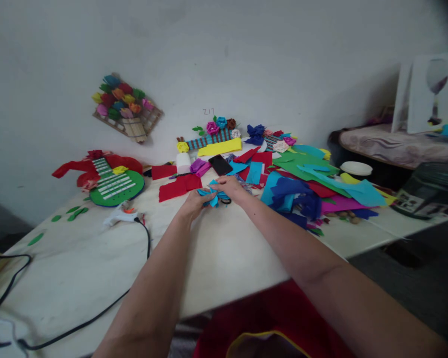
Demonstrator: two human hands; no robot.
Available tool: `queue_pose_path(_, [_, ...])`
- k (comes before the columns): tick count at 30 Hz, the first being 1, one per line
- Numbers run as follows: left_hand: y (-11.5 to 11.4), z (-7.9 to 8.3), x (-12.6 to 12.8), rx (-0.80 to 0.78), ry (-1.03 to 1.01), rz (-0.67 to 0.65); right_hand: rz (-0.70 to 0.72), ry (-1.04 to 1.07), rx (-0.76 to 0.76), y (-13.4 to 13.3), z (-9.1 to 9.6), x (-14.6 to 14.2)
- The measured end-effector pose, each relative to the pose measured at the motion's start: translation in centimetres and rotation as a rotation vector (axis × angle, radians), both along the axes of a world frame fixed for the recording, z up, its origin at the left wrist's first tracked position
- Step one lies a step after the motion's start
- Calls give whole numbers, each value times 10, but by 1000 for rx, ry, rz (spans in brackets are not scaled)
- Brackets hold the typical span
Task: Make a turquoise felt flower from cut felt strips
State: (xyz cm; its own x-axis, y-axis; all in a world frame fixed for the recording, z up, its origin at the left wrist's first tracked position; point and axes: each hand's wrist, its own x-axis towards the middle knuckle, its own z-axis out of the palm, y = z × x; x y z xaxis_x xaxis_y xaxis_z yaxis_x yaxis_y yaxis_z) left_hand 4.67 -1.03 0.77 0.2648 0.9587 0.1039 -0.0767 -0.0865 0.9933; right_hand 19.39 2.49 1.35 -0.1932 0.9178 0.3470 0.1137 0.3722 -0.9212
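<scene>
Light-blue crepe paper (214,194), bunched into a petal-like shape, is held between my two hands above the middle of the table (231,248). My left hand (194,201) pinches its left side. From the upper right, the fingers of my right hand (229,187) close on its top. A dark loop, perhaps a scissor handle (226,201), shows just under the paper. Just behind my hands lie a black phone (220,164) and red crepe paper (179,186).
A white glue gun (123,213) with a black cord (148,238) lies to the left. Behind it is a green paper guitar (117,189). Coloured paper sheets (306,169) and dark-blue crepe paper (296,196) pile up on the right, near a glass jar (429,191).
</scene>
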Motion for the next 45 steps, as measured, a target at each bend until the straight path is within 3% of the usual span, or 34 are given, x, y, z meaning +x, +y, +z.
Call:
queue_pose_path(3, [1,-1,-1,10,6,-7,13,35,8,-3,2,1])
queue_pose_path(15, [-1,2,3,31,19,18,36,146,-205,-8,4,0])
queue_pose_path(20, [0,0,7,-112,-147,92,70,240,-211,-9,6,3])
queue_pose_path(24, [2,4,5,-238,-292,223,64,372,-363,-5,9,7])
queue_pose_path(29, [4,8,2,-305,-469,281,149,380,-470,0,7,8])
queue_pose_path(36, [6,9,5,-340,-671,356,205,277,-445,-9,4,0])
queue_pose_path(45, [7,1,2,-301,-446,302,14,229,-342,0,-1,-4])
